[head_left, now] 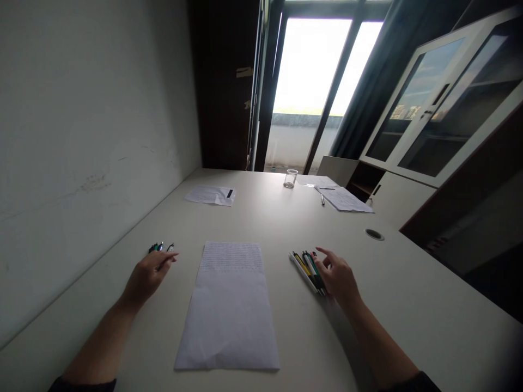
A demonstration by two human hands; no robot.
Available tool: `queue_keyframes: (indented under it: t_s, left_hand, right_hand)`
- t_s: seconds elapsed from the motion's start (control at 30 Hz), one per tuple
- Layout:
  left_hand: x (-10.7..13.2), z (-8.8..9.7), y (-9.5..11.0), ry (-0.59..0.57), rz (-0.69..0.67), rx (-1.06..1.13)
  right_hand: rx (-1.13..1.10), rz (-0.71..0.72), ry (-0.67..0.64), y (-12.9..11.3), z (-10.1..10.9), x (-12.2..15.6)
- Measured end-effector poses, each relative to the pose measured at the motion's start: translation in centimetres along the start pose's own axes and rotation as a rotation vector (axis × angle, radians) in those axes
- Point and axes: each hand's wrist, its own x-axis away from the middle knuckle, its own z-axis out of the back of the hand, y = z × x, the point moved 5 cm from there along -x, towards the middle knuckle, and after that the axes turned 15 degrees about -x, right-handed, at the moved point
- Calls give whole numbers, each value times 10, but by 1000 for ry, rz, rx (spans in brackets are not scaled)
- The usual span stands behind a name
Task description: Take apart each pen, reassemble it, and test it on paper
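Head view: left hand [147, 275] loosely curled at pens [160, 246] near left edge of table [261, 224]; grip cannot be told. Right hand [338, 276], fingers parted, at pen row [303, 267] right of paper [231, 313]. Risk: sideways nudge could roll loose pens apart.

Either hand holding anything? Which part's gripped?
Can't tell. Left hand is at the left-side pens, right hand at the right-side pens; any grip is hidden.

A scuffed wall [93, 120] fills the upper left; daylight glares through a window [312, 71] at top centre, beside a dark curtain [378, 81]; a white-framed glass cabinet [417, 130] stands upper right.
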Motion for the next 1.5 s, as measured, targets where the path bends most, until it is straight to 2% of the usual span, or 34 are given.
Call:
queue_keyframes:
  t_s: [0.13,0.3,0.37,0.47,0.67,0.83,1.2,1.5]
  left_hand:
    - [0,9,-7,58,76,-75]
    - [4,22,-28,131,298,-178]
    - [6,19,-38,100,349,-234]
    - [8,9,-50,22,345,-309]
    - [15,-9,-64,-44,433,-306]
    - [18,-16,-69,-108,501,-263]
    - [19,-16,-71,-226,563,-265]
    - [18,-14,-71,-243,612,-298]
  right_hand:
    - [-58,-9,80,-7,7,0]
    - [-104,-52,48,-9,6,3]
    - [-117,-64,52,-8,6,4]
    - [-109,-57,71,-9,7,4]
    - [-76,-45,83,-10,8,4]
    - [-78,-48,73,-10,7,5]
    - [-93,-69,48,-9,6,4]
    - [-104,-80,41,-6,5,5]
